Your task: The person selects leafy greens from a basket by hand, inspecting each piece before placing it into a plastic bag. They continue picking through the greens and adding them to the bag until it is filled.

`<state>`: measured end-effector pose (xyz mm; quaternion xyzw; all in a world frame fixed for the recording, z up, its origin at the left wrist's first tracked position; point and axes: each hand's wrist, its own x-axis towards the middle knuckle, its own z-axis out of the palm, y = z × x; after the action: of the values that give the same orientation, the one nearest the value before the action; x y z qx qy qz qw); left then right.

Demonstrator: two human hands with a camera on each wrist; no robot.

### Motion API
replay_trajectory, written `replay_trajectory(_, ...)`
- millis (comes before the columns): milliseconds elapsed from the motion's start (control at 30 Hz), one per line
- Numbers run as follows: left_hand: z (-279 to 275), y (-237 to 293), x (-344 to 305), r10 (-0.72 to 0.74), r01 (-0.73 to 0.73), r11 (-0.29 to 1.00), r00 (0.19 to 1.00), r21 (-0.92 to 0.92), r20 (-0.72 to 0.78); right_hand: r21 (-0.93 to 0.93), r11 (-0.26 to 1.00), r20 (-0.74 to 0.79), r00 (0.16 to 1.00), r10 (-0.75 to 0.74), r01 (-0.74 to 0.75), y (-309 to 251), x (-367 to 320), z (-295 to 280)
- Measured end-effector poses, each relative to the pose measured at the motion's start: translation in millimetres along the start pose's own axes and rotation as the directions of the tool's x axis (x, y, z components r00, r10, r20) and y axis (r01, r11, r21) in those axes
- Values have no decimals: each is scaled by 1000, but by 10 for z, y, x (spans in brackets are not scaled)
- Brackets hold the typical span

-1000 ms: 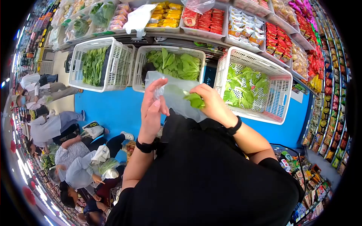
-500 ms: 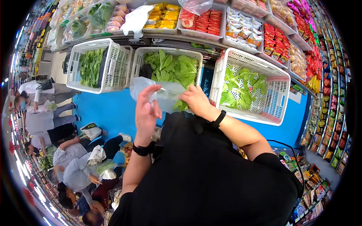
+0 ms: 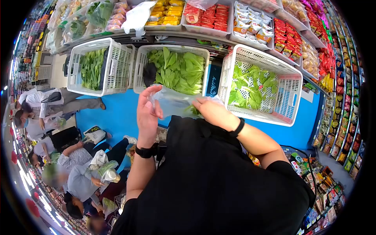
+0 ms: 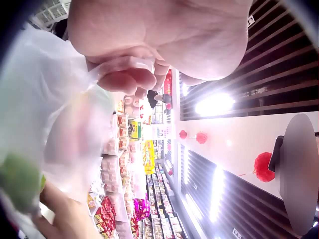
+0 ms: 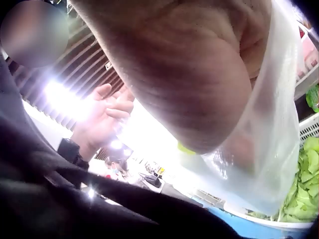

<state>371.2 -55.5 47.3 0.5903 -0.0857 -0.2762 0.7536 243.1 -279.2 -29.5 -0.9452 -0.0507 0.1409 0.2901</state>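
A clear plastic bag (image 3: 170, 102) stretches between my two hands in front of the crates. My left hand (image 3: 147, 119) holds the bag's edge in its curled lower fingers, while the upper fingers point up; the left wrist view shows the film (image 4: 50, 74) caught at those fingers. My right hand (image 3: 217, 113) grips a small bunch of leafy greens (image 3: 192, 110) at the bag's mouth, its fingers partly behind the film. Blurred through the plastic, the greens (image 4: 20, 184) also show in the left wrist view. In the right wrist view, film (image 5: 274, 139) covers part of my right hand (image 5: 184, 74).
Beyond the bag stand a crate (image 3: 136, 72) of fuller greens, a left crate (image 3: 111, 66) of dark greens and a right crate (image 3: 290, 113) with scattered leaves. Bins of packaged snacks (image 3: 207, 17) line the back shelf. Several people (image 3: 78, 178) stand at the left.
My right hand has carried the greens from in front of the bag into its mouth, dipping left and then back right. My left hand has shifted slightly left with the bag's edge.
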Motion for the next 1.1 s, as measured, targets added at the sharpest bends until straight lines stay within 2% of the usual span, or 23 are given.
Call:
replay_trajectory(33, -5, 0, 2, -3, 3, 1000, 1000, -1, -3, 2, 1000, 4, 1000, -1, 1, -37, -65, -91)
replay_trajectory(100, -15, 12, 8, 7, -7, 1000, 1000, 3, -5, 48, 979, -226, 957, -184, 200, -89, -149, -236)
replay_trajectory(167, -15, 26, 20, 15, -15, 1000, 1000, 0, 3, 65, 981, -168, 971, -168, 181, -172, -199, -407)
replay_trajectory(233, -14, 33, 41, 25, -25, 1000, 1000, -5, 12, 81, 991, 1, 994, -111, 111, -218, -232, -516)
replay_trajectory(267, -17, 37, 63, 36, -35, 999, 998, -12, 51, 81, 991, 3, 994, -112, 111, -211, -197, -506)
replay_trajectory(300, -27, 38, 88, 48, -46, 999, 995, -20, 88, 27, 996, -259, 963, -71, 81, -192, -134, -486)
replay_trajectory(333, -43, 26, 118, 48, -46, 999, 995, -22, 87, -16, 999, -505, 862, -40, 37, -176, -60, -485)
replay_trajectory(367, -59, 0, 151, 41, -40, 999, 994, -14, 102, -133, 991, -634, 771, -57, -36, -124, 72, -561)
replay_trajectory(433, -100, -25, 220, 42, -41, 999, 993, -9, 114, -68, 987, -626, 776, 72, -146, 221, 329, -265)
replay_trajectory(467, -118, -31, 246, 29, -27, 999, 993, -21, 110, -70, 987, -626, 777, 69, -144, 371, 450, -80)
replay_trajectory(500, -143, -34, 275, 14, -11, 999, 994, -33, 107, 111, 961, -375, 885, 275, -252, 510, 570, 113)
replay_trajectory(533, -174, -26, 304, 17, -14, 999, 994, -33, 105, 247, 886, -68, 905, 421, -394, 593, 684, 268)
replay_trajectory(567, -211, -9, 332, 0, 1, 1000, 995, -12, 100, 245, 887, -70, 906, 418, -391, 625, 792, 374)
replay_trajectory(667, -458, 39, 434, -14, 12, 1000, 995, 20, 97, 447, 784, 52, 887, 458, -431, 620, 1103, 541)
replay_trajectory(700, -554, 53, 480, -15, 12, 999, 995, 31, 102, 444, 787, 50, 889, 456, -429, 582, 1190, 584)
replay_trajectory(767, -740, 97, 560, -24, 21, 999, 996, 31, 91, 487, 809, -187, 865, 465, -330, 448, 1353, 666)
replay_trajectory(800, -838, 130, 608, -36, 33, 999, 996, 33, 84, 563, 754, -170, 846, 506, -338, 400, 1440, 669)
replay_trajectory(900, -1103, 211, 776, -50, 46, 998, 993, 36, 105, 608, 717, -146, 840, 522, -340, 332, 1703, 719)
replay_trajectory(933, -1179, 234, 835, -52, 49, 998, 992, 28, 112, 602, 669, -81, 800, 595, -436, 322, 1781, 749)
replay_trajectory(967, -1252, 263, 892, -66, 64, 998, 993, 24, 100, 599, 665, -81, 792, 605, -446, 348, 1849, 749)
replay_trajectory(1033, -1428, 249, 1012, -96, 96, 995, 990, 13, 105, 531, 666, 53, 805, 591, -524, 435, 1926, 754)
replay_trajectory(1067, -1559, 178, 1085, -114, 110, 993, 990, 53, 88, 530, 705, -116, 784, 610, -471, 489, 1929, 922)
replay_trajectory(1100, -1681, 97, 1137, -134, 128, 987, 989, 93, 67, 529, 695, -110, 773, 624, -486, 481, 1911, 930)
